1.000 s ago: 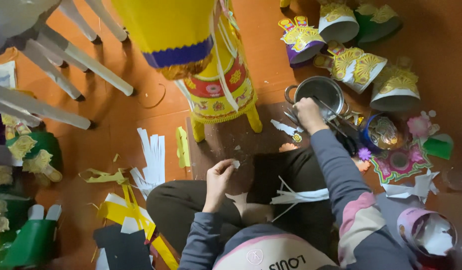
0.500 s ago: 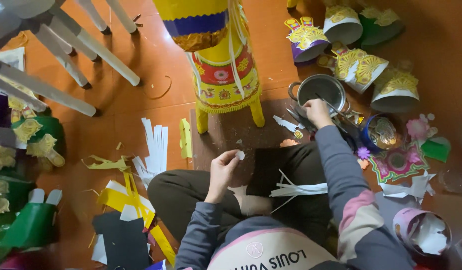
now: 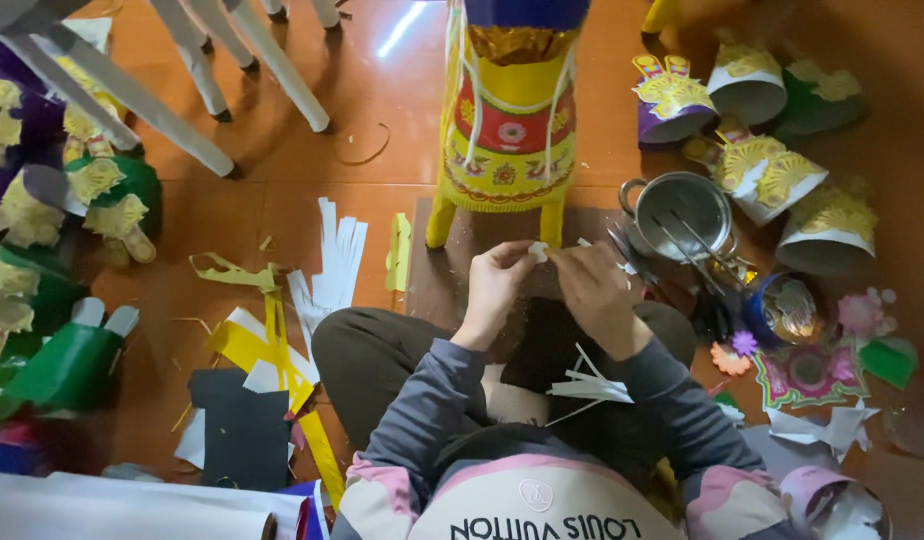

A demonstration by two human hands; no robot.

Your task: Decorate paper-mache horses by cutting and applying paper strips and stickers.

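Observation:
Both hands meet in front of me over my lap. My left hand (image 3: 499,283) pinches a small white paper scrap (image 3: 535,251) between thumb and fingers. My right hand (image 3: 594,288) has its fingertips on the same scrap from the right. Just beyond the hands stands a tall yellow paper figure (image 3: 507,130) with red and blue ornamented panels and two yellow legs. White paper strips (image 3: 587,380) lie across my dark trouser leg.
A metal pot (image 3: 679,210) with sticks stands to the right, beside scissors (image 3: 622,250). Paper hats (image 3: 752,165) with gold trim lie at upper right. White cut strips (image 3: 337,265), yellow scraps (image 3: 262,345) and black card (image 3: 244,430) lie left. White legs (image 3: 182,100) cross upper left.
My right hand left the metal pot and came to my left hand at the white scrap. The view shifted down, so the yellow figure sits higher in the frame.

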